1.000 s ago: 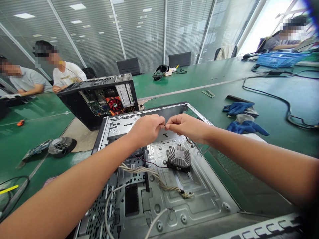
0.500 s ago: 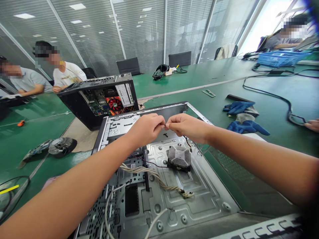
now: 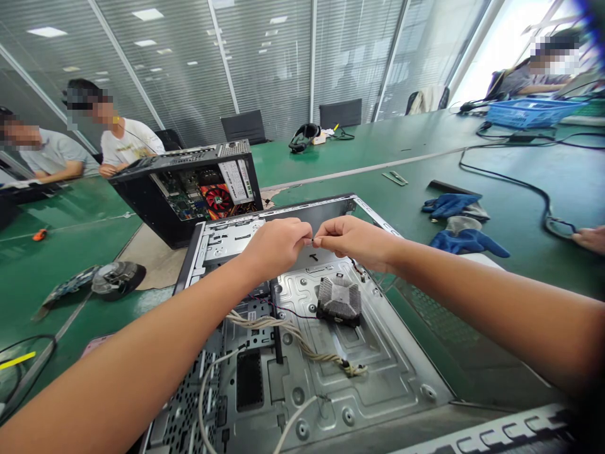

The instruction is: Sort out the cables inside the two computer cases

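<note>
An open metal computer case [image 3: 378, 384] lies flat in front of me. Above its far part, my left hand [image 3: 282, 246] and my right hand [image 3: 352, 243] meet fingertip to fingertip. Both are pinched around a tiny dark thing too small to name. A finned heatsink [image 3: 339, 297] rests on the case floor below my right hand, with a thin dark wire running left from it. Twisted beige cables [image 3: 302, 343] cross the case nearer to me.
Behind on the left stands another open case [image 3: 189, 189] with a red fan. A cap [image 3: 118, 280] lies left; blue gloves [image 3: 467, 239] and a black cable [image 3: 515, 176] lie right. People sit at the far left and far right; another person's hand [image 3: 590, 239] shows at the right edge.
Both hands keep almost the same place, their fingertips a touch further apart. The view has shifted very slightly.
</note>
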Demonstrator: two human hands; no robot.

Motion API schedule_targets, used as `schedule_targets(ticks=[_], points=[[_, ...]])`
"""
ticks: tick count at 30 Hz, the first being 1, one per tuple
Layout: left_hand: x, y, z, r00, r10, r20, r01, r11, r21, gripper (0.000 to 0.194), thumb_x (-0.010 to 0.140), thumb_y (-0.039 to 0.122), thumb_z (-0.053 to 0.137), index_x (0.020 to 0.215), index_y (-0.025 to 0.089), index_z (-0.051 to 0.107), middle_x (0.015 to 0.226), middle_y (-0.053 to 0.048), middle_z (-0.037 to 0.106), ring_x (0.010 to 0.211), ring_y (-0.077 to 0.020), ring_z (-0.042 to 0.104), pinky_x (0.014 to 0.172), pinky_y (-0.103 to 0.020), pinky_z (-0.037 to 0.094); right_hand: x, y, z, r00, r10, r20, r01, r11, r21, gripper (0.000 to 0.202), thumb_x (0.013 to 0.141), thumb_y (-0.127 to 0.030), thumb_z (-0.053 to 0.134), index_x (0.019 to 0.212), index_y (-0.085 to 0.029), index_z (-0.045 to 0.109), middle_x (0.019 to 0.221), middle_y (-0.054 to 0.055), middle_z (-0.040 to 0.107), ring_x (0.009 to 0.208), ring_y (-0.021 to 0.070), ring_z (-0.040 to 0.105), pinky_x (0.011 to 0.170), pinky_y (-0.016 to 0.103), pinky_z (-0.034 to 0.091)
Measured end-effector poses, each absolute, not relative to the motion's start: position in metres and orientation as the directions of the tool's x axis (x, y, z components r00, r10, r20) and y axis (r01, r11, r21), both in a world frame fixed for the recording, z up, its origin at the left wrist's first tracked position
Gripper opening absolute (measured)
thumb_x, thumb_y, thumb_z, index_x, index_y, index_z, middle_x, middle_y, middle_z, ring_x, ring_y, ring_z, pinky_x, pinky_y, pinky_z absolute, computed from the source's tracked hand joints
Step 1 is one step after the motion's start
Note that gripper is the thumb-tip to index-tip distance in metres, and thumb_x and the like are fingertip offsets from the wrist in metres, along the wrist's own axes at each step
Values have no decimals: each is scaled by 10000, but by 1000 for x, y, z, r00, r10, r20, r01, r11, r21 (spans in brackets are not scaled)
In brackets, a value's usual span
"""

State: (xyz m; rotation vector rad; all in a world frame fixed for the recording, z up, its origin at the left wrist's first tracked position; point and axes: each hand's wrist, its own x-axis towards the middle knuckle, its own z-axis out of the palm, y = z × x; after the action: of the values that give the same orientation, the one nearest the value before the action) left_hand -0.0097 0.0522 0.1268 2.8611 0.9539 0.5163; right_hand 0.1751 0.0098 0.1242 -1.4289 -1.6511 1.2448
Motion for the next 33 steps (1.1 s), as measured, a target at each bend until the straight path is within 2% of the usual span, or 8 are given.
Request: schedule_targets(ticks=[6, 11, 15, 19, 25, 33], points=[[-9, 57, 123, 749, 606, 269, 554, -795, 249, 203, 882, 199, 467, 836, 187, 664, 773, -27, 651, 716, -153, 555, 653, -284, 387, 174, 9, 127, -228, 972, -62, 474, 55, -879, 146, 764, -298, 620, 705, -179, 561, 592, -46, 420, 535, 91, 308, 510, 270, 227], [-11, 59, 122, 771, 576, 272, 533, -817, 219, 215, 912, 234, 449, 867, 182, 653, 809, -43, 656, 748, -165, 563, 679, -294, 400, 172, 9, 128, -231, 966, -118, 395, -18, -919, 78, 774, -208, 561, 704, -183, 538, 602, -28, 458, 545, 103, 388, 525, 268, 293], [-13, 58, 123, 775, 549, 313, 519, -836, 179, 120, 875, 227, 511, 917, 175, 611, 857, -57, 637, 786, -174, 565, 713, -302, 419, 170, 8, 129, -222, 962, -156, 344, -73, -936, 83, 734, -144, 548, 676, -194, 516, 596, -27, 440, 527, 103, 345, 512, 272, 281], [-13, 57, 124, 769, 540, 343, 511, -841, 180, 75, 848, 180, 522, 869, 178, 594, 838, -46, 630, 754, -157, 551, 683, -283, 409, 170, 8, 129, -220, 960, -175, 346, -90, -934, 93, 744, -185, 576, 669, -200, 523, 605, -20, 437, 533, 110, 335, 503, 276, 271], [-13, 60, 124, 771, 553, 315, 514, -833, 205, 111, 856, 187, 518, 814, 186, 621, 768, -24, 639, 706, -147, 538, 646, -278, 380, 174, 10, 123, -237, 962, -137, 396, -33, -917, 140, 767, -292, 629, 698, -198, 552, 644, -11, 474, 557, 112, 354, 516, 278, 278], [-13, 58, 124, 776, 574, 261, 537, -819, 203, 189, 884, 219, 476, 835, 200, 657, 797, -27, 669, 728, -154, 564, 654, -280, 383, 175, 11, 126, -241, 969, -53, 501, 78, -862, 121, 788, -266, 587, 709, -179, 561, 614, -32, 466, 559, 102, 366, 539, 275, 275]])
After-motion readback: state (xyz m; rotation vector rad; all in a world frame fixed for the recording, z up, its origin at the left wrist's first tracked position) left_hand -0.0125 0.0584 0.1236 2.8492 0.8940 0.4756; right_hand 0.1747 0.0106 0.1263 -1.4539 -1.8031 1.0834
